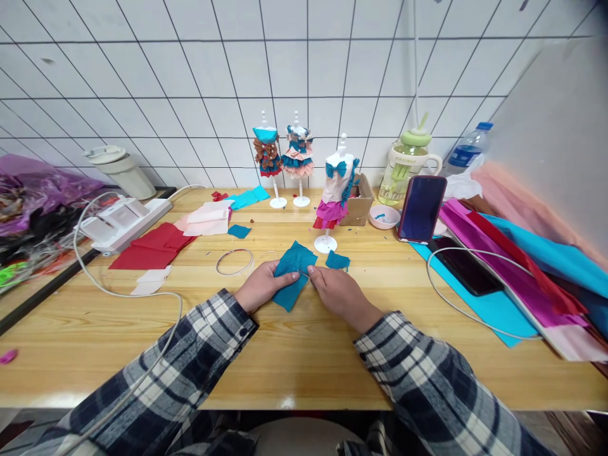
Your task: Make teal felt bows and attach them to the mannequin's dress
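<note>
My left hand [262,286] is closed on a teal piece of crepe paper [291,294], thumb on top, just above the table. Close beside it, my right hand [339,292] pinches a thin wire-like piece [303,273] whose end lies against the paper near my left thumb. A small teal scrap [338,260] lies just beyond my right hand. Left of the paper, a coil of thin wire [234,262] rests flat. Behind the hands stands a mini dress form [336,190] in a white top with a teal bow and a magenta and red skirt.
Two more dressed forms [267,152] stand by the tiled wall. Red paper [152,247] and a power strip [128,221] lie left. Right are a pink bowl [384,217], an upright phone [422,209], a flat phone [468,266], a cable and coloured sheets [522,272].
</note>
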Motion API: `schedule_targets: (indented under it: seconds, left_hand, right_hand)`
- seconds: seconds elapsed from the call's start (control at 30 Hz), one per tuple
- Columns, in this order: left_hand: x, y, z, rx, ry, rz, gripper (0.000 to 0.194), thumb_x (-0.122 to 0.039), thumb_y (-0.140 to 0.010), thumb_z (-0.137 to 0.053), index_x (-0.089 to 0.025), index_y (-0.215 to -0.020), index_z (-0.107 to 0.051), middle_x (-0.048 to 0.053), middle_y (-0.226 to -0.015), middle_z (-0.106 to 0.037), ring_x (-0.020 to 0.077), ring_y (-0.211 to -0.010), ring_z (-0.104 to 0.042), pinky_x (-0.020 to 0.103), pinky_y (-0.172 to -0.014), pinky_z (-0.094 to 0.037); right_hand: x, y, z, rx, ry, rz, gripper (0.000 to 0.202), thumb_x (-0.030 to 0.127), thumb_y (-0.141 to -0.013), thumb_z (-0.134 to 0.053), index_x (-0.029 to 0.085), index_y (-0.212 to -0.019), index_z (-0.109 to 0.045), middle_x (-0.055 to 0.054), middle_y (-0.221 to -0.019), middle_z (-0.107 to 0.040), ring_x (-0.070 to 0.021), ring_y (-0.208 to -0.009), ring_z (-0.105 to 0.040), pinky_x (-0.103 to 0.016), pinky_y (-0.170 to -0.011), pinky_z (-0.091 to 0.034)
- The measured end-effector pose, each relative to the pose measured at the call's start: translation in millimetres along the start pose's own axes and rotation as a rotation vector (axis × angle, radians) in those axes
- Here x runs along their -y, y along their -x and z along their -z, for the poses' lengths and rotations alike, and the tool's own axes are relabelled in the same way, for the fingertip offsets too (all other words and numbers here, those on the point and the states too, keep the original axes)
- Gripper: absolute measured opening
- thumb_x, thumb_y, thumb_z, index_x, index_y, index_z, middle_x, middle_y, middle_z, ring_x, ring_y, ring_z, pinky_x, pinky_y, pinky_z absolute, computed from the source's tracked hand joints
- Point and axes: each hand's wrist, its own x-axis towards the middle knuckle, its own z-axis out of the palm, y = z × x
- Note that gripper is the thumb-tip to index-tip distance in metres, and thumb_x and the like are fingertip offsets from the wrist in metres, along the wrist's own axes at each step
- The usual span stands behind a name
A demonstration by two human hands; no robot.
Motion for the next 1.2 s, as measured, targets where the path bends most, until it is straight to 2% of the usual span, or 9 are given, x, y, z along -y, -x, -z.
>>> schedule_targets:
  seconds: [0.3, 0.63, 0.83, 0.9, 1.0, 1.1, 1.2]
  left_hand:
    - [1.7, -1.6, 0.0, 0.044, -0.019, -0.016, 0.034, -0.043, -0.068, -0.073, -0.015, -0.087, -0.067, 0.001, -0.079, -0.071, 0.0152, -0.067, -0.061, 0.027, -0.065, -0.047]
    - [3.8, -2.6, 0.3, 0.086, -0.081, -0.032, 0.037, -0.045, -0.071, -0.07, -0.014, -0.091, -0.067, 0.003, -0.081, -0.07, 0.0165, -0.069, -0.061, 0.027, -0.066, -0.046]
    - [1.7, 2.0, -5.9, -0.076, -0.185, -0.235, 0.043, -0.05, -0.08, -0.058, -0.015, -0.104, -0.067, 0.006, -0.1, -0.069, 0.0229, -0.091, -0.06, 0.03, -0.081, -0.046]
    - [3.8, 1.5, -5.8, -0.095, -0.135, -0.207, 0.044, -0.051, -0.081, -0.057, -0.014, -0.101, -0.068, 0.006, -0.093, -0.07, 0.0213, -0.084, -0.061, 0.029, -0.075, -0.047]
    - [7.1, -1.4, -3.2, -0.056, -0.015, -0.127, 0.041, -0.051, -0.08, -0.058, -0.014, -0.094, -0.068, 0.003, -0.079, -0.069, 0.0168, -0.069, -0.059, 0.027, -0.066, -0.046]
    - [7.6, -3.1, -1.2, -0.016, 0.049, -0.102, 0.036, -0.049, -0.079, -0.061, -0.014, -0.085, -0.067, 0.001, -0.071, -0.067, 0.0149, -0.065, -0.058, 0.026, -0.065, -0.046]
    - [5.9, -1.6, -1.8, 0.0, 0.032, -0.079, 0.036, -0.05, -0.077, -0.062, -0.014, -0.08, -0.066, 0.001, -0.066, -0.066, 0.0151, -0.063, -0.058, 0.026, -0.063, -0.046]
  right_hand:
    - [0.7, 0.7, -4.2, -0.013, -0.022, 0.01, 0.051, 0.043, -0.1, -0.015, 0.019, -0.086, -0.057, -0.005, -0.089, -0.069, -0.0154, -0.084, -0.061, -0.026, -0.067, -0.035]
    - [1.6, -0.8, -2.6, -0.011, 0.047, -0.027, 0.053, 0.047, -0.098, -0.017, 0.02, -0.086, -0.06, -0.005, -0.088, -0.07, -0.0168, -0.081, -0.063, -0.027, -0.063, -0.035]
    - [-0.6, -0.5, 2.3, -0.034, 0.051, -0.068, 0.054, 0.047, -0.098, -0.015, 0.021, -0.092, -0.062, -0.005, -0.09, -0.071, -0.0177, -0.084, -0.064, -0.026, -0.064, -0.037]
    - [-0.3, -0.3, 2.9, -0.025, 0.031, -0.063, 0.053, 0.046, -0.099, -0.015, 0.022, -0.095, -0.063, -0.005, -0.093, -0.071, -0.0174, -0.085, -0.063, -0.026, -0.065, -0.037]
    - [1.1, 0.3, 2.6, -0.008, 0.008, -0.053, 0.054, 0.044, -0.099, -0.015, 0.021, -0.091, -0.064, -0.005, -0.091, -0.07, -0.0167, -0.083, -0.063, -0.026, -0.064, -0.036]
    - [2.1, 0.4, 2.1, -0.001, -0.009, -0.05, 0.058, 0.043, -0.099, -0.013, 0.019, -0.082, -0.063, -0.005, -0.084, -0.07, -0.0159, -0.077, -0.062, -0.026, -0.063, -0.035]
    - [1.5, -0.2, 2.0, 0.001, -0.03, -0.047, 0.058, 0.043, -0.099, -0.012, 0.018, -0.081, -0.062, -0.005, -0.082, -0.069, -0.015, -0.075, -0.061, -0.026, -0.064, -0.034]
